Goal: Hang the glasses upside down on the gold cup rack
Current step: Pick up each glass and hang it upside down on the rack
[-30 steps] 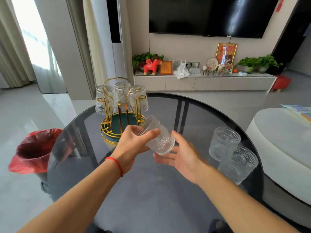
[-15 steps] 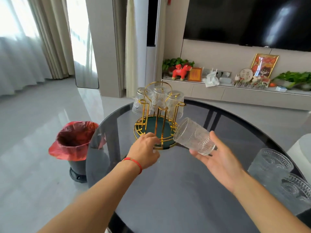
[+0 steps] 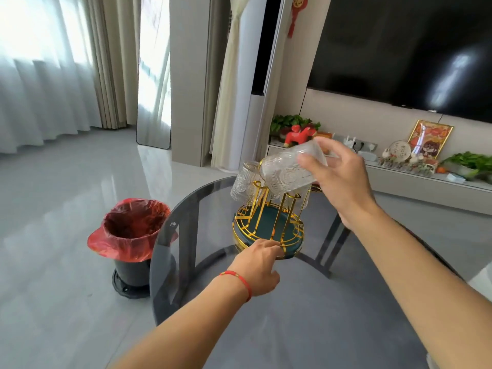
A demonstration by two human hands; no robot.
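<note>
Since half a second ago, right hand has lifted the glass from beside the rack's base to above the rack's gold prongs; left hand stays low at the rack's near rim.

Glass: clear, embossed, held tilted, mouth pointing down and to the left, base up toward the hand. It sits directly over the upper ends of the near prongs of the gold cup rack. Contact between glass and prong cannot be told. Right-hand fingers are curled around the base end of the glass, thumb on the near side, holding it.

Rack: round gold wire frame with a dark green tray, standing on the dark glass worktop close to its far edge. Hung glasses show on the rack's far and left prongs, mouths down; exact count is unclear, since the held glass covers part of them.

Left hand: fingers bent, tips touching the gold wire at the near rim of the rack base. Whether they pinch the wire or only press on it cannot be told. Red string bracelet on the left wrist.

Off the worktop's left edge, on the floor: black bin with red liner.
</note>
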